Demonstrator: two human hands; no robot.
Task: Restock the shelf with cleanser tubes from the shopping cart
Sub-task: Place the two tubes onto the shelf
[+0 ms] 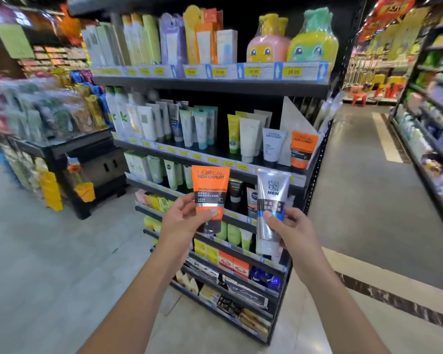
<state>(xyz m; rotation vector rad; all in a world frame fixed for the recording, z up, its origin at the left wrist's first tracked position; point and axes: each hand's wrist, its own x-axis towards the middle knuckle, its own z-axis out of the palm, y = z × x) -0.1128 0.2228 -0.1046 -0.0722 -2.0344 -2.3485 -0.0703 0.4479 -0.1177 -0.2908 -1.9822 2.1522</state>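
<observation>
Open aisle floor [363, 159] lies right of the shelf [215, 86]. Left hand [182, 221] grips an orange tube [209, 192], cap down; right hand [292, 228] grips a silver tube [271, 203].

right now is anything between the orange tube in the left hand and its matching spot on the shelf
Nothing visible blocks it. The left hand holds the orange plastic cleanser tube in open air, and the matching orange tube on the shelf stands at the row's right end, with open space before it.

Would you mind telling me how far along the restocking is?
Done: a matching orange tube already stands on the shelf. In hand: left hand holds an orange plastic cleanser tube, right hand a silver one. Left: shelving both; the cart is out of view.
</observation>
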